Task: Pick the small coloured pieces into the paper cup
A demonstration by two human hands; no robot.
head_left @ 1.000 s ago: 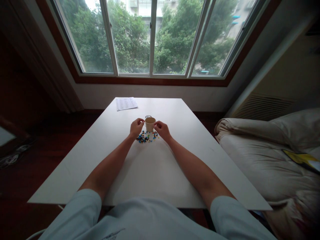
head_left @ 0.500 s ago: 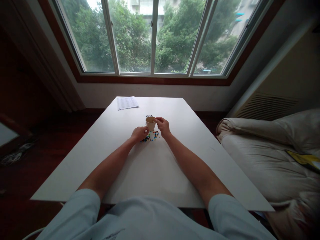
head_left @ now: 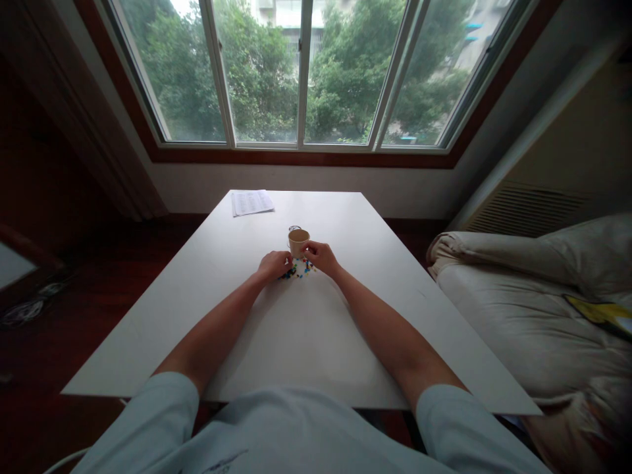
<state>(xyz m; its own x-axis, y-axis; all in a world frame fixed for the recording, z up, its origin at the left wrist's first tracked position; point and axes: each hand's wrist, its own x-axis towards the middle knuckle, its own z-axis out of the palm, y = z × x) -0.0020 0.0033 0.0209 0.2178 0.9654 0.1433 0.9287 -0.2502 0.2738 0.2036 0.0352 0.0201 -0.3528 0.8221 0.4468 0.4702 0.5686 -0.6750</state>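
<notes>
A tan paper cup (head_left: 297, 245) stands upright on the white table in front of me. Small multicoloured beads (head_left: 299, 270) lie scattered just on the near side of it. My left hand (head_left: 275, 264) rests left of the beads, thumb and fingers pinched together; whatever they hold is too small to make out. On the other side, my right hand (head_left: 320, 257) is at the cup's right front, its fingers closed in a pinch above the beads. Its fingertips overlap the lower part of the cup, and I cannot tell what is between them.
A thin dark looped item (head_left: 295, 228) lies behind the cup. Printed papers (head_left: 252, 203) sit at the far left corner of the white table (head_left: 301, 329). To the right is a padded beige sofa (head_left: 523, 322); a wide window (head_left: 306, 85) is ahead.
My right hand has come down from the cup's rim toward the beads in front of it. The left hand has stayed almost still.
</notes>
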